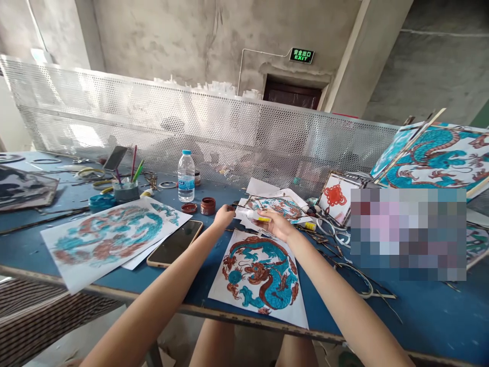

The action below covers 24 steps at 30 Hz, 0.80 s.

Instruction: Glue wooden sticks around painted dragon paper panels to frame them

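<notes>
Blue worktable (420, 311), perforated screen behind. Right hand (275, 222) clamped on a yellow-banded glue tube (256, 217); left hand (223, 216) pinched shut at its tip, contents unclear. Below the grip, dragon print (260, 278). Best steadied low, squeezed gently.

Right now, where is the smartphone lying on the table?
In the head view, the smartphone lies flat left of centre on the blue table, beside the left forearm, between the large dragon print and the smaller dragon print.
</notes>
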Motion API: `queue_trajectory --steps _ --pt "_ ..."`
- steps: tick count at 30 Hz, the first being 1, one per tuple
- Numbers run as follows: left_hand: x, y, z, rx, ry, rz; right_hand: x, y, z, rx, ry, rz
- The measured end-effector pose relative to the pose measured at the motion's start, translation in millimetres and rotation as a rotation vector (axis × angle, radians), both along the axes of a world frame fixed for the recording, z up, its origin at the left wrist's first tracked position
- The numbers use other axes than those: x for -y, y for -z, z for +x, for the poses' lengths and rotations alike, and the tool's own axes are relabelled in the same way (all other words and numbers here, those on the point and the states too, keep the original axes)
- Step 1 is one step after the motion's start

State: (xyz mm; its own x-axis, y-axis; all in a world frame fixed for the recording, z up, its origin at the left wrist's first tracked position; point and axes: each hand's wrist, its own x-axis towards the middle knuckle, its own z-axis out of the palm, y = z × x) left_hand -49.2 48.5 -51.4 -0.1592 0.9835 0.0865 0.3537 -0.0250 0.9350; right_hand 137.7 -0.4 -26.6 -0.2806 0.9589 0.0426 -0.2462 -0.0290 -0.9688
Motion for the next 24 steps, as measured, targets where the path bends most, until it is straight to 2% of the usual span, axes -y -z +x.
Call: queue_trajectory --steps 4,8,11,14,17,20,24 --pt "2.2 -2.7 0.1 0.011 -0.012 0.000 -2.7 -17.4 17.1 -0.029 0.030 0.058" --pt "3.9 -5.1 -1.1 0.022 -0.053 0.030 -4.8 -23.3 56.0 0.055 0.218 0.046" --pt "3.6 -5.5 -2.8 0.037 -0.091 0.078 0.4 -15.6 98.9 0.235 0.386 0.047" --pt "2.4 -5.2 -4.0 0.046 -0.125 0.112 6.0 -1.4 143.9 0.329 0.539 0.139" --pt "0.8 -5.0 -4.6 0.037 -0.135 0.097 4.6 13.5 179.7 0.417 0.652 0.133" --pt "-1.3 -4.8 -6.0 0.024 -0.138 0.071 -0.8 23.8 198.7 0.500 0.705 0.110" --pt "-5.1 -3.3 -8.9 0.018 -0.160 0.082 -2.9 27.2 199.6 0.517 0.684 0.091"
